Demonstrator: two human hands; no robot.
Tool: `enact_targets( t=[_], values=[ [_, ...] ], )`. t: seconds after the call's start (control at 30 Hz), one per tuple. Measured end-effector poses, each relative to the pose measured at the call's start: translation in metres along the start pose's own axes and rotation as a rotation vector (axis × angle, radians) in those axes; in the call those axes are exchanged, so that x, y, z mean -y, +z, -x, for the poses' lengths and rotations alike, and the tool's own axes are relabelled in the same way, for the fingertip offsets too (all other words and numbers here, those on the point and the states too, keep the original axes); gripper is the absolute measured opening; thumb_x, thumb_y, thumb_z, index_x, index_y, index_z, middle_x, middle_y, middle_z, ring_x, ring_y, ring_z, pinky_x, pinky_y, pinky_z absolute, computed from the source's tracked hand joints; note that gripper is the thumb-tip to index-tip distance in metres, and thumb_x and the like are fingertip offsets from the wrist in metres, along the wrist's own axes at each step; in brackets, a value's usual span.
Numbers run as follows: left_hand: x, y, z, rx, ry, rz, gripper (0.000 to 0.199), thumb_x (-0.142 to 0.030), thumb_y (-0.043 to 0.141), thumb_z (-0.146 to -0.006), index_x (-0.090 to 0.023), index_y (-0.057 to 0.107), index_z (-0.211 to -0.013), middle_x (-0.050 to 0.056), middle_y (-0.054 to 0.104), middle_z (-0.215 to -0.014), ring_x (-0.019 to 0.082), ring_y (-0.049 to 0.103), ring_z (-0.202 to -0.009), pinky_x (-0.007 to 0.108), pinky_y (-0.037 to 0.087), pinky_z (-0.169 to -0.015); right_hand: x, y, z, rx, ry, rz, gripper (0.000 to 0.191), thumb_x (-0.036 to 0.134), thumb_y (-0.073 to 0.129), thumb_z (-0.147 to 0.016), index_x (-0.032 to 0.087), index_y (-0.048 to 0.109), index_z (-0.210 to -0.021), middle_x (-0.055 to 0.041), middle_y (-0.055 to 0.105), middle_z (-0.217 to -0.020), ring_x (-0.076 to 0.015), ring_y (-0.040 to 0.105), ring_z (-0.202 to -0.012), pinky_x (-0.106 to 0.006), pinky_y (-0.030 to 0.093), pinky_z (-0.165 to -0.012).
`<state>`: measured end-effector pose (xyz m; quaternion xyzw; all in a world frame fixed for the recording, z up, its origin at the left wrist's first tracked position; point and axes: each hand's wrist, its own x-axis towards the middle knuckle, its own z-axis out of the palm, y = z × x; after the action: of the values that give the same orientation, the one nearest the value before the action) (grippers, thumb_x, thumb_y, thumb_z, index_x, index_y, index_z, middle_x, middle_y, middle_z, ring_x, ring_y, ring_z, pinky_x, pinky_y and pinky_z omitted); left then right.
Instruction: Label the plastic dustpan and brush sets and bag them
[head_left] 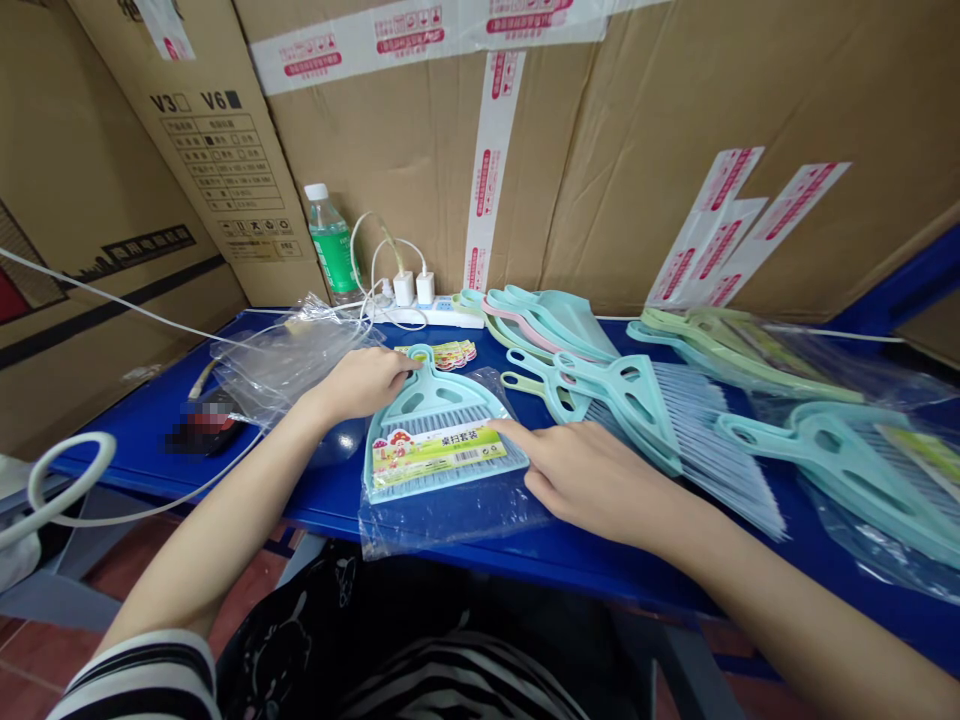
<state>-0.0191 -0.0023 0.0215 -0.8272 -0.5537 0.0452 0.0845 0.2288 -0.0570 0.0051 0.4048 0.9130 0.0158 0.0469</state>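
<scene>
A light blue dustpan and brush set (437,400) lies in a clear plastic bag (450,520) on the table in front of me. Across its bristles is a printed label card (450,455) with mushrooms on it. My left hand (373,380) is at the handle end, its fingers curled and pinched against the handle's loop; the thumb is hidden. At the card's right end rests the tip of my right index finger, stretched out, while the thumb of my right hand (589,480) stands apart below it. Nothing is gripped in the right hand.
Loose brushes (630,400) and a stack of dustpans (555,315) lie to the right, with bagged sets (847,460) beyond. More label cards (454,353) sit behind the set. At left are plastic bags (277,365), a bottle (332,245), a power strip (450,315) and cables.
</scene>
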Motion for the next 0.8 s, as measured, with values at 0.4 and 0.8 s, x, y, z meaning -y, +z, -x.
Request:
enact_targets(
  t=[0.4, 0.8],
  values=[
    [0.0021, -0.0052, 0.0029, -0.028, 0.126, 0.058, 0.04, -0.018, 0.034, -0.09, -0.021, 0.067, -0.113, 0.006, 0.072, -0.113, 0.022, 0.068, -0.098, 0.033, 0.052, -0.082, -0.0001, -0.0008, 0.0006, -0.012, -0.009, -0.014, 0.049, 0.009, 0.042, -0.083, 0.015, 0.052, -0.131, -0.0051, 0.072, -0.074, -0.0205, 0.065, -0.064, -0.031, 0.018, -0.052],
    [0.0008, -0.0061, 0.0032, -0.008, 0.132, 0.071, 0.037, -0.018, 0.035, -0.091, -0.021, 0.066, -0.111, 0.007, 0.072, -0.109, 0.022, 0.069, -0.094, 0.033, 0.051, -0.079, -0.0008, 0.0008, 0.0014, -0.017, -0.016, -0.022, 0.047, 0.01, 0.044, -0.084, 0.014, 0.053, -0.13, -0.0043, 0.071, -0.072, -0.0194, 0.064, -0.063, -0.031, 0.018, -0.051]
  ],
)
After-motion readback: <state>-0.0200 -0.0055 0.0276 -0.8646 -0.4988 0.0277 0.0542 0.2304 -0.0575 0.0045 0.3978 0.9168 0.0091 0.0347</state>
